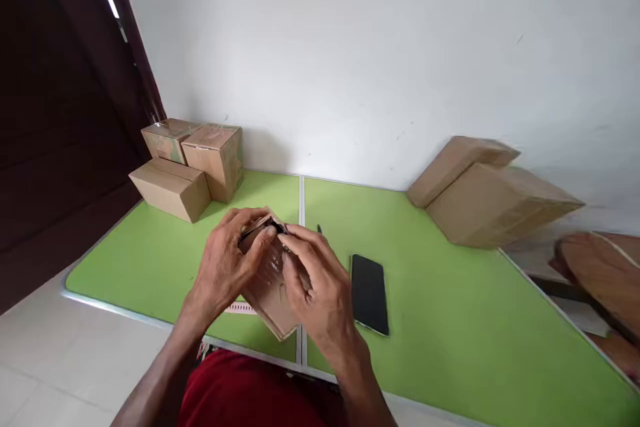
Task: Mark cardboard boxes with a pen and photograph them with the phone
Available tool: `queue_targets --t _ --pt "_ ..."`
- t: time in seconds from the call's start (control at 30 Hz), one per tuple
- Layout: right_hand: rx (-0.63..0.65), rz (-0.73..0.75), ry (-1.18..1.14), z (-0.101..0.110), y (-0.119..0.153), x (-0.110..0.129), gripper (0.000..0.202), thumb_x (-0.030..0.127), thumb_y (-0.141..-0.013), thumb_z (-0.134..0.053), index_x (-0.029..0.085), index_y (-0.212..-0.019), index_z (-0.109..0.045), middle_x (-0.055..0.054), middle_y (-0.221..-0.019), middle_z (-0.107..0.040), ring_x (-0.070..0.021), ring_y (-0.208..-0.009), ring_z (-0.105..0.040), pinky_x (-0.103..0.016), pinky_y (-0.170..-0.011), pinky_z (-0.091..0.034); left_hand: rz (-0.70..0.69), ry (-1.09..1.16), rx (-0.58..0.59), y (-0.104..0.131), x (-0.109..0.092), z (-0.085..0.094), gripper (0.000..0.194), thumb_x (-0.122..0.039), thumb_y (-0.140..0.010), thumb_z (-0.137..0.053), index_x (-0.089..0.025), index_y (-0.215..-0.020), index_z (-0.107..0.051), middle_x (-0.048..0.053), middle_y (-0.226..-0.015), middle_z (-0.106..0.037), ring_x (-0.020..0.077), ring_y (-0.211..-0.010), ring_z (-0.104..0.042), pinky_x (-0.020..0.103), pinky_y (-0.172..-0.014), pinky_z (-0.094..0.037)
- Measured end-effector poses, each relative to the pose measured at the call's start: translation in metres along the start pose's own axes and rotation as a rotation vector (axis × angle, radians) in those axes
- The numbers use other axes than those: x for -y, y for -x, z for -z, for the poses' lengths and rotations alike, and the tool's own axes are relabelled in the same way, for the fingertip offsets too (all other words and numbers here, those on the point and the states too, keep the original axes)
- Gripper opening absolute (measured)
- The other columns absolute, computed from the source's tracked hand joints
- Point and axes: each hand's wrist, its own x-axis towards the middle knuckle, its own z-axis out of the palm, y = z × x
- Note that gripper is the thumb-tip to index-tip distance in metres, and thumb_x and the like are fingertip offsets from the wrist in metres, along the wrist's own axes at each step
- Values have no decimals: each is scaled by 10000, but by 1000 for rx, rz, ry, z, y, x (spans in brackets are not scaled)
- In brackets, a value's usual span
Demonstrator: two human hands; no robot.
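A small cardboard box (273,297) is tilted in front of me above the green table, with clear tape shining on its face and a dark opening at its top end. My left hand (227,257) grips the box's upper left side, thumb laid across its face near the opening. At the upper right edge, my right hand (320,280) has its fingers pinched at the rim of that opening. What those fingertips hold is too small to make out. A black phone (369,293) lies flat just right of my right hand.
Several cardboard boxes stand at the back left (173,190) and the back right (495,203) of the green table (430,320). Partly hidden are a pink strip (241,307) and a dark pen-like object (319,229). A white wall rises behind.
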Motion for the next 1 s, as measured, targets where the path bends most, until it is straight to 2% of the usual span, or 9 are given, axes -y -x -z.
queue_targets --t 0.23,0.3,0.4,0.5,0.6,0.67,0.73,0.83,1.0 --pt "10 -55 30 -3 1 8 318 73 -1061 -551 210 -1340 -621 -129 -1178 -800 -247 -1095 -789 -391 -952 -661 119 -57 -77 -1 -5 -6 219 -288 -869 -657 -229 -1034 -788 39 -1040 -806 245 -966 -771 385 -875 -575" --pt "11 -113 112 -2 5 6 265 179 -1081 -583 176 -1342 -632 -152 -1150 -806 -294 -1052 -796 -439 -896 -658 140 -68 -102 -3 -5 -7 234 -269 -845 -642 -224 -1019 -791 41 -1042 -806 246 -958 -774 389 -878 -575" --pt "71 -283 112 1 10 -2 249 385 -1091 -635 179 -1211 -705 -133 -1062 -809 -314 -945 -794 -442 -802 -637 121 -72 -87 -4 0 -3 294 -286 -886 -626 -211 -1098 -816 72 -1102 -802 261 -1010 -765 402 -911 -579" --pt "168 -409 -77 6 10 -14 252 444 -1090 -638 218 -1116 -748 -86 -1046 -802 -264 -930 -780 -379 -816 -617 34 -60 60 -2 8 8 468 -392 -983 -625 -224 -1400 -758 117 -1246 -757 294 -1131 -732 446 -1015 -583" --pt "171 -468 -204 9 6 -24 282 468 -1084 -642 221 -1144 -764 -83 -1073 -800 -241 -954 -770 -350 -841 -606 -25 -7 288 2 17 20 742 -513 -1000 -694 -339 -1688 -478 117 -1513 -643 342 -1377 -635 490 -1174 -534" --pt "178 -500 -261 9 5 -27 313 496 -1077 -645 217 -1150 -768 -89 -1085 -797 -239 -956 -771 -347 -830 -606 -10 67 391 3 24 27 829 -536 -991 -730 -410 -1728 -374 76 -1670 -538 356 -1519 -536 495 -1259 -472" --pt "181 -520 -306 7 4 -26 337 519 -1066 -656 214 -1160 -764 -100 -1113 -793 -246 -977 -774 -357 -832 -609 39 183 412 4 32 30 817 -548 -982 -749 -426 -1713 -404 46 -1742 -472 361 -1573 -491 478 -1279 -459" --pt "165 -540 -335 3 2 -22 358 543 -1055 -662 218 -1172 -756 -110 -1148 -788 -262 -1028 -770 -387 -876 -611 97 331 297 9 47 28 718 -538 -964 -781 -382 -1630 -564 52 -1717 -518 355 -1549 -532 419 -1235 -509" --pt "140 -572 -375 0 1 -20 374 550 -1054 -657 207 -1149 -773 -106 -1137 -792 -258 -1033 -758 -395 -901 -603 81 475 -69 34 68 0 504 -449 -945 -819 -332 -1431 -757 47 -1529 -703 318 -1449 -632 361 -1180 -543"
